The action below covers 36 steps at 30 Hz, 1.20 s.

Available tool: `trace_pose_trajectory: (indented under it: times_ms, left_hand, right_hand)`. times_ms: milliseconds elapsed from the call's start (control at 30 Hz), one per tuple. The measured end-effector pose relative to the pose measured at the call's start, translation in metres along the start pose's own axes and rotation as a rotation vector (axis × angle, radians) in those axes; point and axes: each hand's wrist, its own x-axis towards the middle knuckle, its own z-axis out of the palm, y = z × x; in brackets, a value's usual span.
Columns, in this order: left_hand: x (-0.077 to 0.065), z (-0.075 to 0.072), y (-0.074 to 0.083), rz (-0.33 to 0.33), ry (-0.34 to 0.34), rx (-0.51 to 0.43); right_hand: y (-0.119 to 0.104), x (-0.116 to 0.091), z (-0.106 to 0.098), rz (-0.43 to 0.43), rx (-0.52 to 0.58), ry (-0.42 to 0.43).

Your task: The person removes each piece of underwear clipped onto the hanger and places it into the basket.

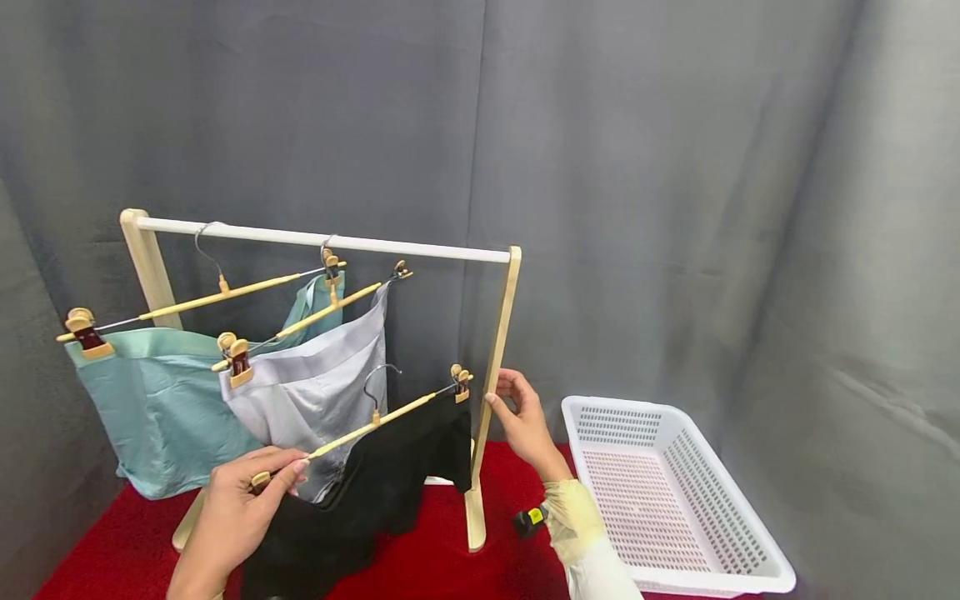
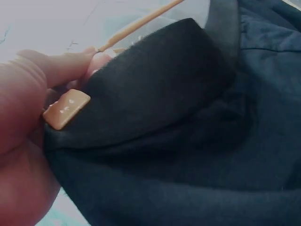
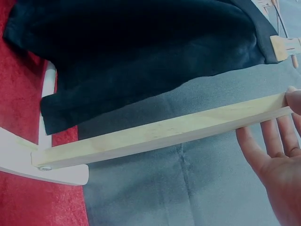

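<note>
Pinches the hanger (image 1: pixel 341 441) of a black garment (image 1: pixel 352 525) near one end in the left grip (image 1: pixel 240 504), below the white rail (image 1: pixel 420 248), slanting lengthwise up rightward (hook (image 1: pixel 366 386) free); clasps the post (image 1: pixel 501 329) in the right grip (image 1: pixel 527 421).

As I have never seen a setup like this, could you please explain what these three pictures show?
There is no machine here: a person is working with two bare hands. The wide picture comes from a camera worn on the head, looking forward and down; the two close ones come from a camera on each wrist.

A wooden rack and a white basket stand on a red cloth. A teal garment and a pale grey garment hang from the rack's bar.

The left hand grips one end of another hanger, with a black garment clipped to it; its hook is off the bar. The right hand holds the rack's near upright between thumb and fingers.
</note>
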Motion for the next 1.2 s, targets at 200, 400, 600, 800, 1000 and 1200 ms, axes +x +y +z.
trace_pose_trajectory:
  times_ms: [200,400,600,800,1000,1200]
  left_hand:
    - [0.000,0.001,0.002,-0.006,-0.046,0.008]
    - [0.003,0.003,0.004,0.027,-0.047,-0.017]
    - [0.003,0.005,0.004,0.007,-0.102,-0.004]
    - [0.004,0.011,0.005,0.028,-0.155,-0.046]
    - [0.004,0.021,0.004,0.014,-0.200,-0.067]
    - [0.007,0.032,0.010,0.028,-0.239,-0.093]
  right_hand:
    - [-0.001,-0.003,-0.001,-0.004,0.011,0.008]
    - [-0.006,-0.012,0.000,0.029,-0.004,0.025]
    - [-0.019,-0.027,0.005,0.089,0.052,0.016]
    - [-0.035,-0.043,0.001,0.074,0.022,0.044]
    - [-0.049,-0.055,-0.005,0.085,0.029,0.069]
    - [-0.049,-0.065,-0.012,0.174,0.056,0.148]
